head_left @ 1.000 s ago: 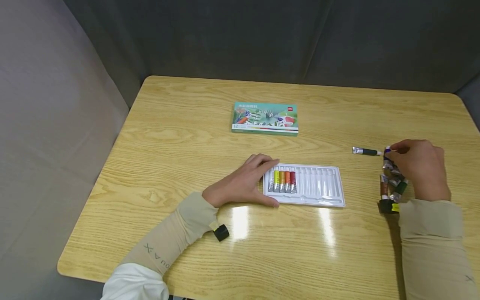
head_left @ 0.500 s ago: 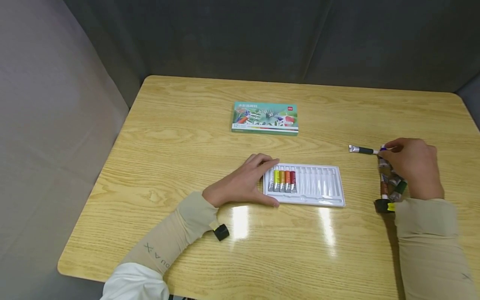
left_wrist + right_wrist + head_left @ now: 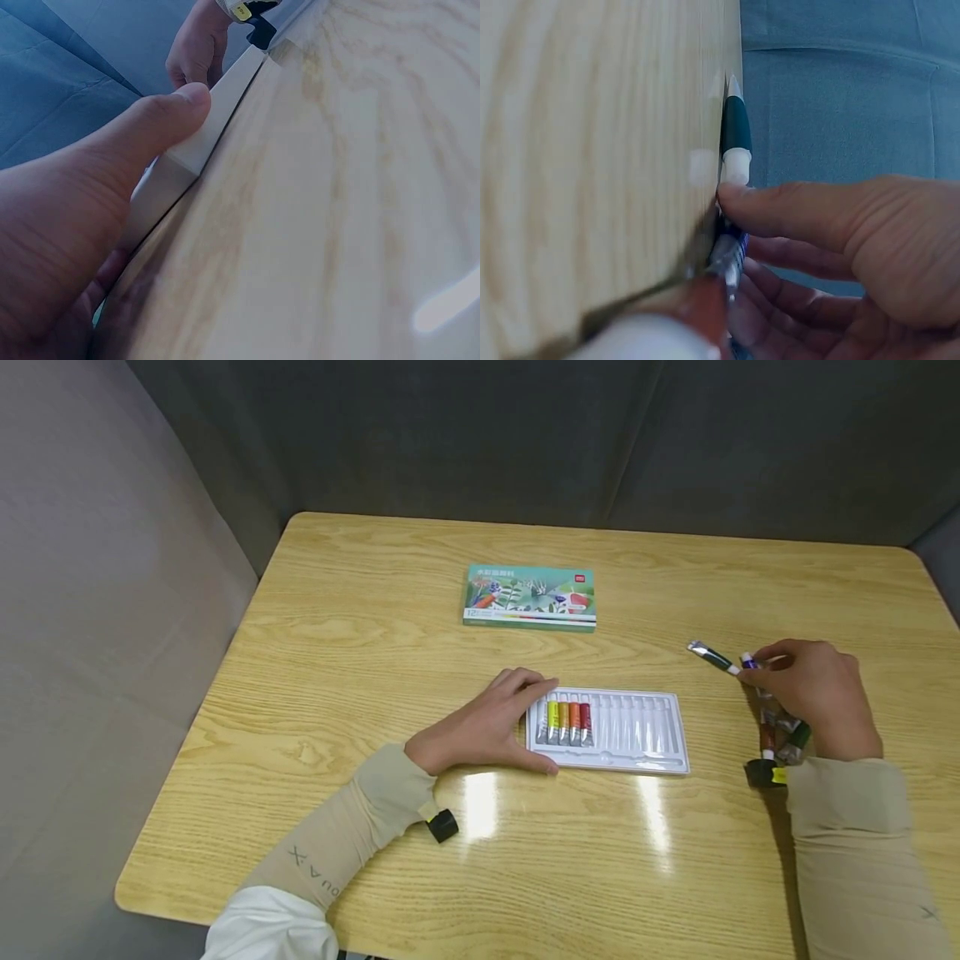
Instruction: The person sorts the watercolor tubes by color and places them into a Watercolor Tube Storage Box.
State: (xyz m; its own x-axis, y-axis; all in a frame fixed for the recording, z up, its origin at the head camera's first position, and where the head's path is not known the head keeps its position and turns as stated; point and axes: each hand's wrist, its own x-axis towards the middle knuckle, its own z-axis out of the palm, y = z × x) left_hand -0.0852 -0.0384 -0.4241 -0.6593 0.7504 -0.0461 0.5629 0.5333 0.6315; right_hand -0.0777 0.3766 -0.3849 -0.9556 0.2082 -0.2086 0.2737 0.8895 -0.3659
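Note:
My left hand (image 3: 491, 722) grips the left end of a white plastic paint tray (image 3: 604, 763), thumb on its near edge and fingers at the far edge. Several paint tubes (image 3: 564, 724), yellow to dark red, fill the tray's left slots. On the right, my right hand (image 3: 817, 689) pinches a dark blue paint tube (image 3: 748, 661) between thumb and fingers. A dark green tube (image 3: 713, 657) lies with its white cap right at the thumb tip; the right wrist view shows that green tube (image 3: 736, 127) just beyond the thumb. The palm partly hides other tubes.
A brown tube (image 3: 767, 735) and another green tube (image 3: 798, 737) lie below the right hand, near the black wrist camera (image 3: 763, 772). A teal paint box (image 3: 529, 597) lies behind the tray on the wooden table (image 3: 360, 635). Dark curtains (image 3: 465, 443) stand behind the table.
My right hand has shifted left with the blue tube. The green tube beside it has slid left and turned, its silver end now angled away. The left hand and tray have stayed put.

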